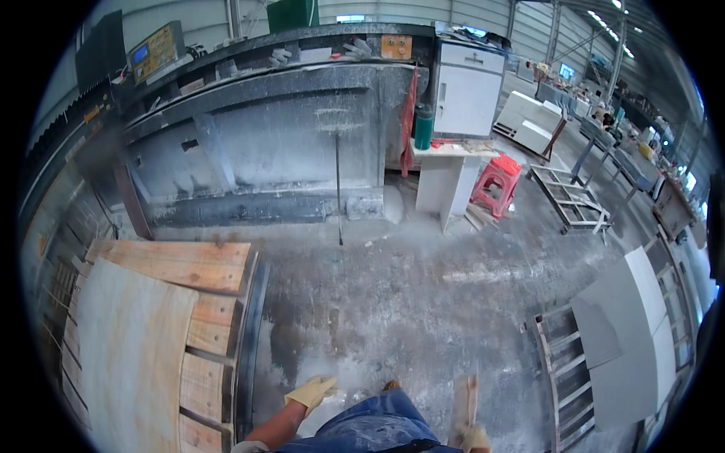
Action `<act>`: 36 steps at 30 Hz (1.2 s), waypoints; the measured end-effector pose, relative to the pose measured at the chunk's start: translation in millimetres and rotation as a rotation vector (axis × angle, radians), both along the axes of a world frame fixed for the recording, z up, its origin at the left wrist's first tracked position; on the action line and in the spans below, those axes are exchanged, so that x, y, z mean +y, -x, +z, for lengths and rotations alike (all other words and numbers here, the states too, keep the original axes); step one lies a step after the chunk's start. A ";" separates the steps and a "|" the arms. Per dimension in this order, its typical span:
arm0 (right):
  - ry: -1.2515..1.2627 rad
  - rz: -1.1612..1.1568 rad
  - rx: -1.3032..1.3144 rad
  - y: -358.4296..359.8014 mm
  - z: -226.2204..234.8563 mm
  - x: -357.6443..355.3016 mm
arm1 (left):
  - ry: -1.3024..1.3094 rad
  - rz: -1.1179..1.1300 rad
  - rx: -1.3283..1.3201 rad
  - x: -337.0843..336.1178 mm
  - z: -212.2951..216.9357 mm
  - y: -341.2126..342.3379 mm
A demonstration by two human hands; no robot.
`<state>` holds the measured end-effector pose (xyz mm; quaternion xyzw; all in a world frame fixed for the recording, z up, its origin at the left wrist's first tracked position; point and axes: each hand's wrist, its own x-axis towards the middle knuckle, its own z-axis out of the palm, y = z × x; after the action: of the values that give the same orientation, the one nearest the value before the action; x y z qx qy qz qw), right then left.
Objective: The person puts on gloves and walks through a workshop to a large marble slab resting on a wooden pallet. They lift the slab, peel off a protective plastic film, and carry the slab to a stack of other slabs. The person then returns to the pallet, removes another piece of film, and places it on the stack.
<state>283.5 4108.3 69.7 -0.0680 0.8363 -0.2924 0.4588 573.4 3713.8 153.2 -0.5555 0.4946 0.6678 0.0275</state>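
Observation:
My left hand (311, 392), in a pale yellow work glove, hangs beside my blue apron (377, 421) with its fingers stretched out to the right. Nothing shows in it. At the lower edge, my right hand (474, 439), gloved the same way, is closed round the lower end of a narrow pale board (464, 402) with a brownish edge. The board points away from me over the floor, and part of my right hand is cut off by the frame.
At left, a large pale slab (136, 340) lies on a wooden pallet (208, 321). Grey slabs (619, 347) rest on a metal rack at right. Ahead stand a long dusty machine (264, 143), a white cabinet (468, 90), a red stool (498, 185) and a thin upright rod (338, 189).

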 end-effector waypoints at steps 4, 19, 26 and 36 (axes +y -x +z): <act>0.278 0.444 0.749 143.9 47.1 -133.3 | 0.054 -0.068 -0.128 -66.4 0.7 34.1; 1.795 -0.760 0.307 413.7 395.4 -500.0 | 0.189 -0.205 -0.188 -415.2 -91.2 120.7; 1.855 -1.002 0.615 439.8 387.0 -612.2 | 0.081 0.040 -0.124 -565.3 5.2 256.4; 1.417 -0.754 1.442 602.4 412.9 -832.3 | 0.119 -0.160 -0.113 -696.3 -6.4 357.2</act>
<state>-318.9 3276.0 482.7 -0.2125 0.5171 -0.7234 -0.4052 216.2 3017.5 146.8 -0.5516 0.5739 0.6005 0.0758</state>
